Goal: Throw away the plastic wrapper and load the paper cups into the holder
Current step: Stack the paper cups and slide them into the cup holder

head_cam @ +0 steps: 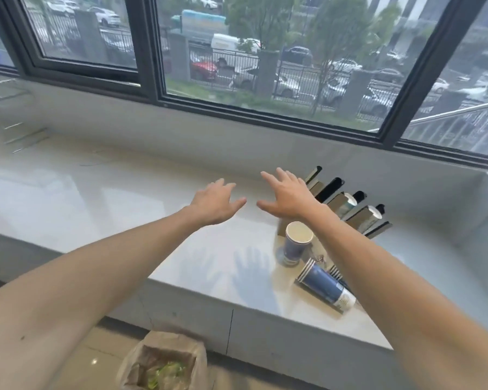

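- A bin (164, 364) lined with a pale plastic bag is seen on the floor below the near edge of the sill, at the bottom of the view; something green and crumpled lies inside, too blurred to be told apart.
- A wide white window sill (102, 192) is seen running from left to right under a dark-framed window (265, 80).
- A stack of blue paper cups (326, 285) is laid on its side close to the near edge of the sill, toward its right end, rims pointing left and away.
- A single blue paper cup (296, 243) is stood upright just behind the stack, mouth up, with its white inside shown.
- A cup holder (350, 205) of shiny metal slots with dark tips is placed behind the upright cup, leaning toward the back wall; cups are partly seen in some slots.
- The left hand (216, 204) is held in the air above the middle of the sill, palm down, fingers spread wide, and nothing is gripped.
- The right hand (286, 195) is held just beside it, thumbs nearly meeting, fingers likewise splayed and empty, partly in front of the holder.
- Shadows of both hands are cast on the sill below them.
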